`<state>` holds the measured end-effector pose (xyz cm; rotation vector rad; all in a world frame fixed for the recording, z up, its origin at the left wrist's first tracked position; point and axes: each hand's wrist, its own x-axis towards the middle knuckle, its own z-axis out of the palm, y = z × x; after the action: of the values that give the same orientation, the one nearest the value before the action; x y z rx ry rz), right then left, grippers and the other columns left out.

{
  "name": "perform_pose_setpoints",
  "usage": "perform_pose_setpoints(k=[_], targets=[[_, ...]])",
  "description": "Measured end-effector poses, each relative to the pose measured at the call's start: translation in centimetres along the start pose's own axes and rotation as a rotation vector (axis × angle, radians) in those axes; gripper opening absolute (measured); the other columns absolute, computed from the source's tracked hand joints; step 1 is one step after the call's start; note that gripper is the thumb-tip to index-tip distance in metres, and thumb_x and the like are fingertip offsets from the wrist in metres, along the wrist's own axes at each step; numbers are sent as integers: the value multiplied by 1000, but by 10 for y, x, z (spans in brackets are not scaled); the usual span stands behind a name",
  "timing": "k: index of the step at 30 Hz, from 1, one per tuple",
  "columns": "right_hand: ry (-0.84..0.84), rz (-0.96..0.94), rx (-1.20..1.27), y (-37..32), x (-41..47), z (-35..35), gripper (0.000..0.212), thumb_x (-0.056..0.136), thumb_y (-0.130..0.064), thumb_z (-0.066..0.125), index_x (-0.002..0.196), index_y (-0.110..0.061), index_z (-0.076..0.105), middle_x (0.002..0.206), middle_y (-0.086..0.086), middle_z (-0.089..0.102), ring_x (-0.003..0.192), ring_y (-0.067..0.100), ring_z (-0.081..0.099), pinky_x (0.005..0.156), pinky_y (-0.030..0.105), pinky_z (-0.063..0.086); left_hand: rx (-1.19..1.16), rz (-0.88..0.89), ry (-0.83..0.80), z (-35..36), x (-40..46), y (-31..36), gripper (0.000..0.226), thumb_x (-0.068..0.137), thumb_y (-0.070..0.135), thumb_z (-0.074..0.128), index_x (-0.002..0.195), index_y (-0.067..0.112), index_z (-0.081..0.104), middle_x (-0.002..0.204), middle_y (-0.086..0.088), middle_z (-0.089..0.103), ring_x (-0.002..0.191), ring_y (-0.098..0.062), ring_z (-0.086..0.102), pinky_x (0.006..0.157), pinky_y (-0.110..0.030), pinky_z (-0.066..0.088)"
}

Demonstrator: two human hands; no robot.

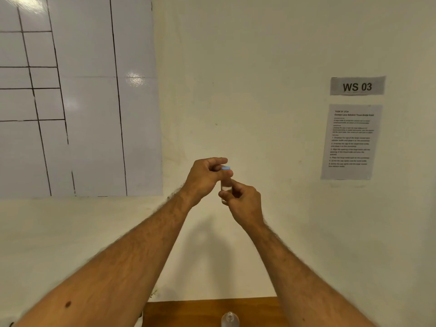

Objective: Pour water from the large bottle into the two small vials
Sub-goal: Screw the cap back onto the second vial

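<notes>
Bottle top cut off below; left hand pinching blue cap, right hand gripping half-hidden vial.

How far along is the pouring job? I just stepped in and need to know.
Done, apparently: the vial held up by the right hand shows clear liquid inside. In hand: the left hand pinches its blue cap at the top; tightening or loosening, I cannot tell. Left: unclear. Only the top of a clear bottle shows on the wooden table; no second vial is in view.
</notes>
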<state>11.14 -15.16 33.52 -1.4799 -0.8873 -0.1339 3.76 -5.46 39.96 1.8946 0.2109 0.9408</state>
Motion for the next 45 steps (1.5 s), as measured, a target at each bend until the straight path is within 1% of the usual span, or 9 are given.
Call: perform_pose_setpoints(k=[2,7,11,13,17,23,28,37,45], targets=[[9,8,9,-1,-1,1,19,86,-18,74,106,-20,76,79,-5,74,76,15,72,83,42,59,9,12,52,2,-1,0,35,82,14,78,116,14,72,96,4,73,95,-13,70,98,-33,54],[17,30,-16,-6,-4,6,32,80,-24,81,111,-18,72,94,-9,73,86,8,68,80,18,51,-14,32,194,12,-2,-1,27,73,21,85,99,20,77,91,8,75,87,-7,72,77,-18,55],[70,39,-10,-1,-6,4,20,89,-10,70,109,-12,74,81,-16,67,72,-10,65,67,0,42,-4,38,164,17,-6,-4,36,74,20,84,109,18,75,92,9,75,87,-6,72,86,-22,56],[77,32,-6,3,-6,0,19,87,-6,70,104,-13,75,79,-12,70,68,-12,64,66,3,45,0,40,132,19,-7,-8,44,75,19,83,117,19,71,93,9,75,87,-5,73,89,-24,55],[24,79,46,13,-6,-7,19,81,0,71,87,-17,75,75,-2,73,69,12,69,73,26,58,-26,19,92,22,-11,-13,46,76,15,83,120,18,70,98,2,76,89,-10,74,94,-29,56],[-110,131,148,36,-9,-16,33,83,9,66,93,-21,73,83,4,72,86,24,72,82,38,61,-41,-43,32,25,-19,-27,49,74,13,84,120,19,69,95,2,78,87,-10,74,94,-29,55],[-186,179,58,76,-30,-18,40,85,1,68,110,-30,64,97,-3,74,96,13,71,87,30,58,3,-98,-49,35,-37,-63,63,72,9,84,129,23,62,91,6,78,90,-8,74,93,-27,53],[-219,369,-57,169,-101,-18,29,90,-3,67,115,-17,63,111,-3,67,104,14,65,81,23,59,83,-225,-129,71,-105,-153,52,74,4,81,118,25,67,91,8,76,85,-4,72,82,-16,55],[-317,607,-272,232,-186,-2,27,90,-19,70,116,-20,64,105,-8,67,92,8,65,75,19,57,193,-381,-225,94,-183,-242,50,77,14,82,120,28,63,94,17,71,89,0,68,78,-12,54]])
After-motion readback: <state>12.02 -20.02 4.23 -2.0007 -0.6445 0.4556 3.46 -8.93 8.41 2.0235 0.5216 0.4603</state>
